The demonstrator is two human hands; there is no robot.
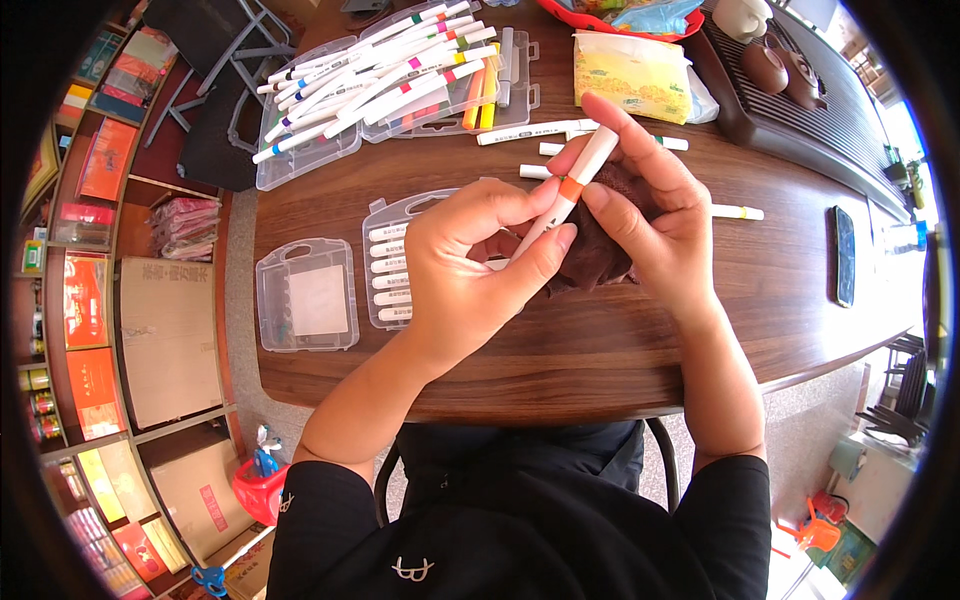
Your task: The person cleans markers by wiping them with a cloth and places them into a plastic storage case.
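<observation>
Both hands are on a white marker pen [571, 189] with an orange band, raised above the table and tilted. My left hand [480, 251] grips its lower barrel between thumb and fingers. Around the band and the white upper end are the thumb and fingers of my right hand [660, 217]. Behind the hands lies a crumpled dark brown cloth [596, 262], partly hidden. A clear plastic case [386, 330] with a row of white markers [388, 265] sits left of my left hand, which covers part of it. Loose white markers [525, 133] lie beyond the hands.
Many markers [375, 75] are heaped on open clear cases [274, 169] at the back left. Another clear case [307, 341] lies at left. Farther back are a yellow tissue pack [630, 75], a red tray [570, 15] and a tea tray [750, 127]. A phone [843, 259] rests at right.
</observation>
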